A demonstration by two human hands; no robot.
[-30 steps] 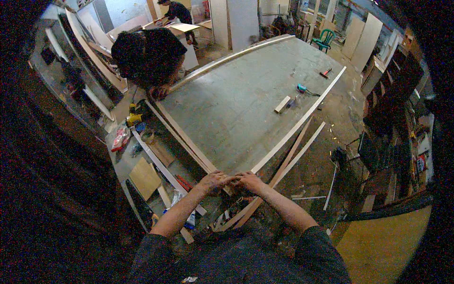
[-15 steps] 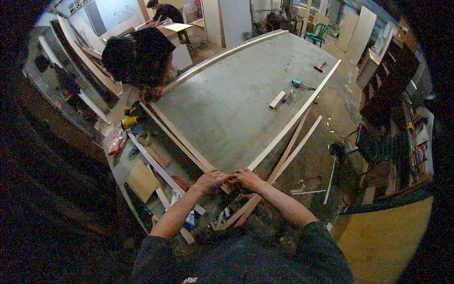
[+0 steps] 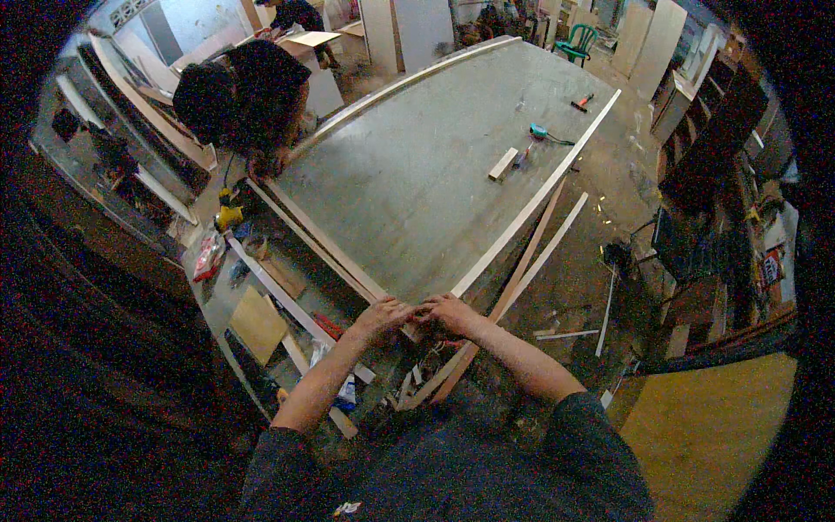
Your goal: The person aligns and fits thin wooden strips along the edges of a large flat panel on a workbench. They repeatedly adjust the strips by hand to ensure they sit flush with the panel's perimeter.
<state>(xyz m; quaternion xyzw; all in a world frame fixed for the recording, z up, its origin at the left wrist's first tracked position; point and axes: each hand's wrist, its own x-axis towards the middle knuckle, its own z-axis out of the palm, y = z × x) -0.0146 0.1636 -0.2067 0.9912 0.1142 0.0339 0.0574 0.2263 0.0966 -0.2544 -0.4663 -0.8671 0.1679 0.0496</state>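
A large grey panel [image 3: 409,174] lies flat in front of me, with pale wooden strips along its edges. At its near corner my left hand [image 3: 383,317] is closed over the end of the left wooden strip [image 3: 326,248]. Close beside it, almost touching, my right hand [image 3: 449,313] bends its fingers over the corner where the right wooden strip [image 3: 539,204] ends. The fingertips meet between the two hands, and anything small there is hidden. A co-worker [image 3: 248,96] leans over the panel's far left corner, hands at the strip's other end.
On the panel lie a short wood block [image 3: 503,164], a teal tool with a cord [image 3: 539,132] and a hammer [image 3: 582,103]. Loose strips [image 3: 544,252] cross at the right. A yellow power tool [image 3: 229,213] and scraps are at left; a green chair [image 3: 576,43] stands behind.
The whole view has shifted slightly, so the panel appears a little higher and further left. Both my hands stay at the near corner, and the co-worker remains bent at the far left one.
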